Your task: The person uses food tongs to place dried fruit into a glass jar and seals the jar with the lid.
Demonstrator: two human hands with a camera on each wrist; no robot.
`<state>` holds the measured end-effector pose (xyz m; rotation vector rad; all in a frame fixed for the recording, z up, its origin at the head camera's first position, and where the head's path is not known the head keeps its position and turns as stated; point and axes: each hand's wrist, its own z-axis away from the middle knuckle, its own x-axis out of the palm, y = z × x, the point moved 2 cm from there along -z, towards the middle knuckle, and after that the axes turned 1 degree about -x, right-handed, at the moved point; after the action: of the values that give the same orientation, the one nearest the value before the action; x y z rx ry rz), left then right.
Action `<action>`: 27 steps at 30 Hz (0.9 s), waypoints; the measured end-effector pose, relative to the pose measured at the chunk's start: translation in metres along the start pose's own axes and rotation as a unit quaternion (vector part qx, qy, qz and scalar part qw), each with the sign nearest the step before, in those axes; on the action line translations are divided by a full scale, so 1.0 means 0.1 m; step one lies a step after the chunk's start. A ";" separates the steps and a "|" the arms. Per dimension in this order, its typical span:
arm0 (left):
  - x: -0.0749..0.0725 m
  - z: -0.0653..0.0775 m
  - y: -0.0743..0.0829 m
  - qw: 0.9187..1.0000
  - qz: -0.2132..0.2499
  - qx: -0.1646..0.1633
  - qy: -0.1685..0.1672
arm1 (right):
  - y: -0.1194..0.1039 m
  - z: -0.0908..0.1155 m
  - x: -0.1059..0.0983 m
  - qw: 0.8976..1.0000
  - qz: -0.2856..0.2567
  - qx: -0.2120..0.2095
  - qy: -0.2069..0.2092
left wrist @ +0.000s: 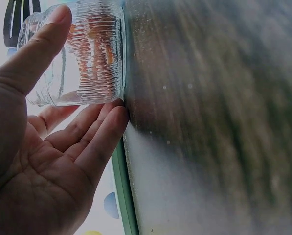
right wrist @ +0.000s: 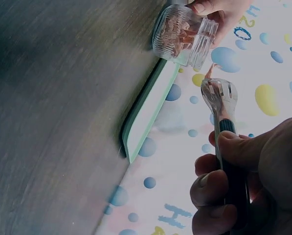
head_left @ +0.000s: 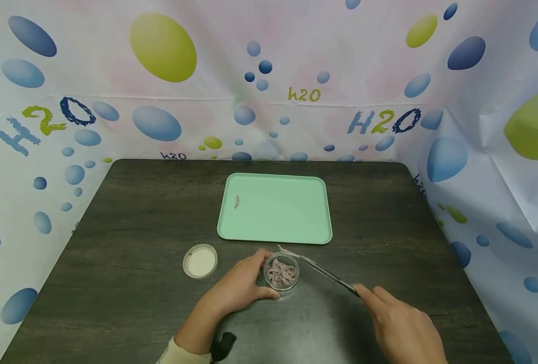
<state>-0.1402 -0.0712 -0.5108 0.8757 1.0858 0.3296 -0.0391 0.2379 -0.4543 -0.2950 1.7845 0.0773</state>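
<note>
My left hand (head_left: 243, 280) grips a small ribbed glass jar (left wrist: 99, 54) standing on the table, thumb on one side and fingers on the other. Pinkish-brown strips (head_left: 281, 273) lie curled inside the open jar. In my right hand (head_left: 403, 318) are metal tongs (head_left: 325, 273) with a dark grip and slotted ends, held at a slant from the right. At their tips, just above the jar's far rim, one thin strip (right wrist: 212, 70) sticks out. Beyond the jar lies a mint-green tray (head_left: 278, 212), with a single short strip (head_left: 237, 201) near its left side.
A round lid (head_left: 200, 261) with a pale inside lies left of the jar. The dark wood-look table (head_left: 137, 242) meets a white bubble-print sheet (head_left: 223, 60) at the back and both sides. A black strap (head_left: 223, 346) shows by my left sleeve.
</note>
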 end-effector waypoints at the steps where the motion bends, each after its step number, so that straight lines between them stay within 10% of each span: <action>1: 0.00 0.00 0.00 1.000 0.001 -0.002 -0.001 | 0.01 0.01 0.00 1.000 0.003 -0.007 0.003; 27: 0.00 -0.01 0.01 1.000 0.008 -0.018 -0.010 | -0.01 -0.05 -0.15 0.984 0.075 -0.156 0.034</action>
<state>-0.1407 -0.0706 -0.5104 0.8537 1.0523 0.3531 -0.0407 0.2382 -0.4385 -0.3905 1.8596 0.4634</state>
